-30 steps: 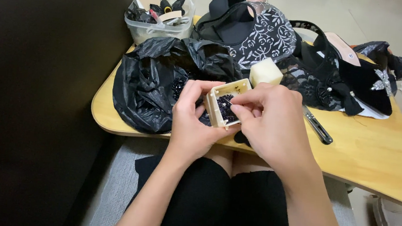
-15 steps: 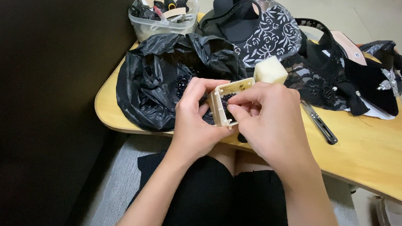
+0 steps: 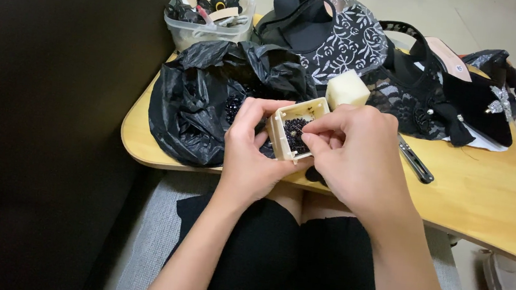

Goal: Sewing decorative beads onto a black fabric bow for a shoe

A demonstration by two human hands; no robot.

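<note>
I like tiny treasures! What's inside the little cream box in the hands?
The small cream square box holds many tiny dark beads. The right hand fingertips cover part of them, so its bottom stays hidden.

We hold the small box [image 3: 292, 132] in our left hand [image 3: 250, 157], above the near edge of the table [image 3: 486, 198]; beads lie in it. Our right hand [image 3: 357, 158] is just right of it, fingertips inside. Left of the box lies a plastic bag [image 3: 199, 101], behind it a foam block [image 3: 347, 88]. A tub [image 3: 209, 27] stands at the far left.

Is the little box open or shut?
Open. The box has no lid on; dark beads show inside, and the right hand pinches at them while the left hand holds it.
</note>
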